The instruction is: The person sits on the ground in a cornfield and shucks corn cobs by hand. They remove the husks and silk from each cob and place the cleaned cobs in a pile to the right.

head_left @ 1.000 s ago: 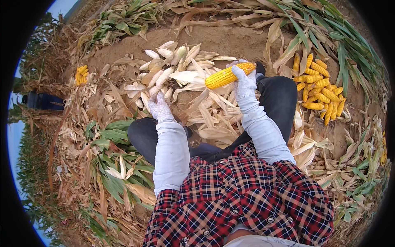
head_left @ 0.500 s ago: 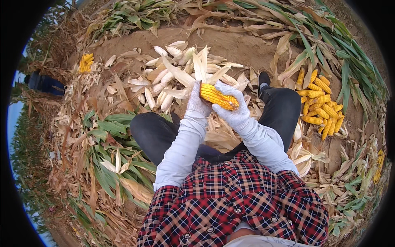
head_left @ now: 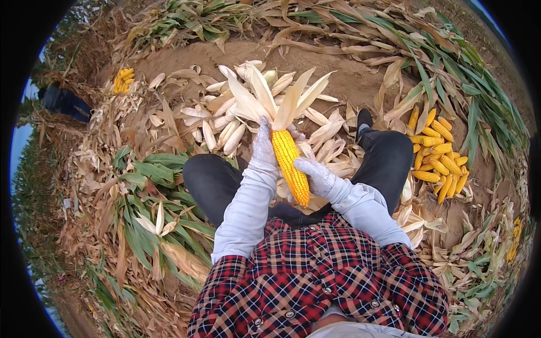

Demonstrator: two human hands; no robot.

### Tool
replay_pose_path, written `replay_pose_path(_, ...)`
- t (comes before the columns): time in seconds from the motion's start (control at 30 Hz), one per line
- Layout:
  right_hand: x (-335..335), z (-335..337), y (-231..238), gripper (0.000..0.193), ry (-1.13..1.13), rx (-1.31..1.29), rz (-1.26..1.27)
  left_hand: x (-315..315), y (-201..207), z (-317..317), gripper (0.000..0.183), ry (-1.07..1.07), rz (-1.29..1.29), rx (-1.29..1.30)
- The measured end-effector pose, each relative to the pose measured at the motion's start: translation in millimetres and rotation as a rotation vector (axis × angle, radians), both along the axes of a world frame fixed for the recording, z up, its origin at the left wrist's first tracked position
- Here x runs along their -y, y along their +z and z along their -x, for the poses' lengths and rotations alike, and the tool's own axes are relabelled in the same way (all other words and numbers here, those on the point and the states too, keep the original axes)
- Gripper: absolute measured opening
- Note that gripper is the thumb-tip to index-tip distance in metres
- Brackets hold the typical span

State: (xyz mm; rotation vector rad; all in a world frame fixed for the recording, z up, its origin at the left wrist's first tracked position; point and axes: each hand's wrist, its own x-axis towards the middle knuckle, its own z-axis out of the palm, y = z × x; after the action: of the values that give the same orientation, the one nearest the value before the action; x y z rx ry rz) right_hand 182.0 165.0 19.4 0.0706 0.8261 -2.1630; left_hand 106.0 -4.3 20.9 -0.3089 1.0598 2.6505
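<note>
A bare yellow ear of corn (head_left: 291,169) slants between my hands over my lap, its tip pointing toward me. Pale husk leaves (head_left: 287,107) fan out from its far end, peeled back off the kernels. My left hand (head_left: 263,147), in a whitish glove, is closed round the base where husk meets cob. My right hand (head_left: 316,177), gloved too, grips the cob's right side lower down, its fingers partly hidden behind it. Beyond my hands lies a heap of ears in pale husks (head_left: 225,127).
Several husked yellow ears (head_left: 442,155) lie piled right of my right knee, with a smaller pile (head_left: 123,80) far left. Green and dry stalks (head_left: 152,208) lie by my left knee; more (head_left: 445,67) curve along the far right. A person's dark-clothed legs (head_left: 70,104) show at the far left.
The ear has swung from slanting right to pointing down toward me, and more of its kernels show. Husk leaves now spread wide at its far end. My right hand has moved nearer to me.
</note>
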Motion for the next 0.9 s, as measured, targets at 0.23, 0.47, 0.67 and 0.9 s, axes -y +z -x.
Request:
replay_pose_path(0.23, -1, 3, -4, 0.076, -0.262, -0.256, -0.189, 21, -29, -7, 0.082, -0.358, -0.098, -0.267)
replay_pose_path(0.47, 0, 7, -18, 0.081, -0.387, -0.510, -0.519, 3, -10, -19, 0.058, -0.273, 0.373, -0.195)
replay_pose_path(0.67, 5, 7, -33, 0.085, -0.555, -0.537, -0.627, 11, -27, -19, 0.048, -0.154, 1.109, -0.475)
replay_pose_path(0.9, -5, 14, -45, 0.094, -0.524, -0.589, -0.690, 67, 8, 1, 0.026, 0.221, 0.765, -0.359)
